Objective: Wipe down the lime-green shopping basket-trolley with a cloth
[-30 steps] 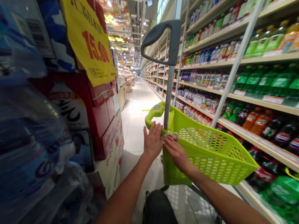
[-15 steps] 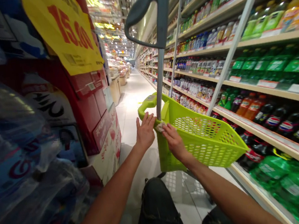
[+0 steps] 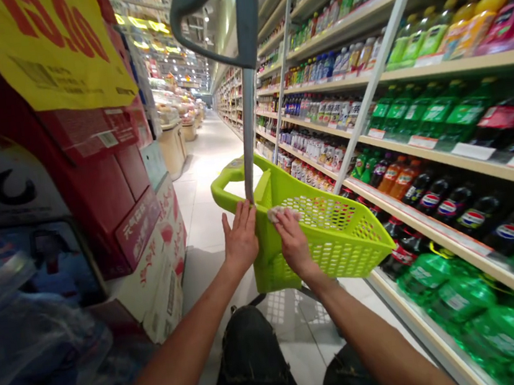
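Note:
A lime green plastic shopping basket point(image 3: 337, 239) stands in the aisle in front of me, with a grey pull handle point(image 3: 241, 63) rising from its near end. My left hand point(image 3: 240, 238) lies flat against the basket's near rim by the handle pole, fingers stretched out. My right hand point(image 3: 291, 241) presses a small whitish cloth point(image 3: 281, 212) onto the rim just right of the pole, fingers closed over it. My dark-trousered knees show at the bottom.
Shelves of soft-drink bottles point(image 3: 449, 194) run along the right. Stacked red cartons point(image 3: 111, 191) under a yellow price sign point(image 3: 52, 49) and wrapped bottle packs point(image 3: 18, 347) fill the left. The tiled aisle point(image 3: 206, 161) runs ahead.
The view has dropped and shifted, so the basket and hands sit further left in frame. My right hand with the cloth has slid a little along the rim; the left hand stays against it.

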A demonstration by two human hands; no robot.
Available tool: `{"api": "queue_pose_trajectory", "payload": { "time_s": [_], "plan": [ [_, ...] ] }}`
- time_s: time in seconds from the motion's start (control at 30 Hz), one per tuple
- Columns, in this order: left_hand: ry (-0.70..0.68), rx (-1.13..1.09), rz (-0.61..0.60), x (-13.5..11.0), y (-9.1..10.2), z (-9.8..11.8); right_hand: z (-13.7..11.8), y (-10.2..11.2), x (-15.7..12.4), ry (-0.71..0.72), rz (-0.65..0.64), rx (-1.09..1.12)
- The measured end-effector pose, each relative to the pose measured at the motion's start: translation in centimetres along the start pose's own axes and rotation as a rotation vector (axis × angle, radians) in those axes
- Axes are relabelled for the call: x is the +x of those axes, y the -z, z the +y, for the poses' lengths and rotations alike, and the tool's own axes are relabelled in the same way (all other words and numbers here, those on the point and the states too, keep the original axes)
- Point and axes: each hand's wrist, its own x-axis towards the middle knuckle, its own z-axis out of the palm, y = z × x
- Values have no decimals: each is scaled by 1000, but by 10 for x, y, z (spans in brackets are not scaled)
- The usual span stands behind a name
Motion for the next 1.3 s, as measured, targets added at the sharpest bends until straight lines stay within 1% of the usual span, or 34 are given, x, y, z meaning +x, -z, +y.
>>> {"api": "queue_pose_trajectory", "payload": {
  "time_s": [0.03, 0.1, 0.17, 0.2, 0.27, 0.33, 0.4, 0.43, 0.5, 0.6, 0.63, 0.7, 0.8, 0.87, 0.93, 1.03, 1.07, 1.13, 1.23, 1.3],
  "plan": [
    [-36, -4, -10, -3, -1, 2, 0, -3, -10, 9, -32, 6],
    [-113, -9, -45, -8, -3, 6, 0, -6, -40, 30, -101, 9],
    [-146, -4, -71, -11, -3, 9, 0, -4, -66, 45, -138, -1],
    [-149, 1, -78, -12, -4, 10, 1, 1, -72, 43, -138, -9],
    [-157, 10, -83, -9, -6, 14, 6, 12, -70, 13, -118, -26],
    [-181, 15, -88, -4, -9, 21, 13, 24, -55, -30, -73, -41],
    [-200, 20, -103, 2, -13, 30, 22, 32, -44, -52, -40, -53],
    [-208, 23, -120, 5, -15, 34, 25, 34, -44, -51, -37, -56],
    [-226, 35, -166, 7, -20, 42, 30, 35, -59, -45, -63, -62],
    [-251, 65, -225, 5, -26, 50, 30, 39, -94, -44, -129, -46],
    [-256, 75, -236, 3, -28, 52, 30, 43, -101, -52, -141, -36],
    [-267, 86, -252, 1, -32, 57, 32, 52, -102, -86, -135, -24],
    [-283, 76, -270, 0, -36, 67, 42, 69, -87, -159, -66, -59],
    [-278, 65, -288, 0, -37, 74, 50, 77, -85, -180, -41, -93],
    [-276, 58, -310, 1, -37, 79, 54, 81, -100, -181, -74, -107],
    [-277, 62, -332, 1, -37, 84, 50, 84, -134, -170, -153, -104],
    [-284, 63, -339, 1, -37, 86, 49, 86, -140, -168, -164, -109],
    [-316, 55, -354, 0, -39, 93, 49, 93, -141, -181, -143, -128],
    [-370, 28, -354, -5, -45, 111, 57, 108, -123, -222, -62, -171],
    [-390, 11, -350, -8, -50, 124, 65, 115, -119, -226, -46, -191]
  ]
}}
